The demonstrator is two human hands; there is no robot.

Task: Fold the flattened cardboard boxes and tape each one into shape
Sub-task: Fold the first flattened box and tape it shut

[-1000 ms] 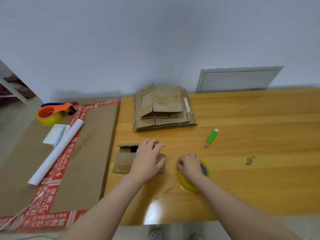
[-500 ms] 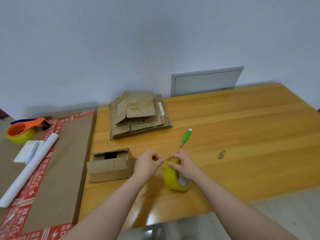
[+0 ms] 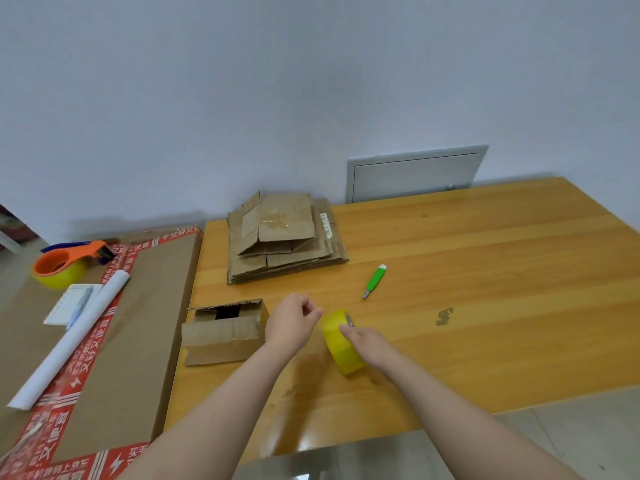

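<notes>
A small folded cardboard box (image 3: 225, 332) stands on the wooden table (image 3: 485, 306), its top flaps leaving a dark gap. Behind it lies a stack of flattened cardboard boxes (image 3: 284, 237). My right hand (image 3: 367, 344) grips a yellow tape roll (image 3: 337, 341) held upright on its edge just right of the box. My left hand (image 3: 294, 323) is beside the roll's left rim with fingertips pinched together; whether a tape end is between them cannot be seen.
A green utility knife (image 3: 374, 280) lies right of the stack. On the large flat carton (image 3: 145, 323) at left sit an orange tape dispenser (image 3: 65, 263), a white paper roll (image 3: 69, 344) and a notepad with pen (image 3: 74, 303). A grey wall panel (image 3: 415, 173) stands behind the table.
My left hand left the small box and came to the tape roll. My right hand lifted the roll from flat onto its edge. The view shifted right.
</notes>
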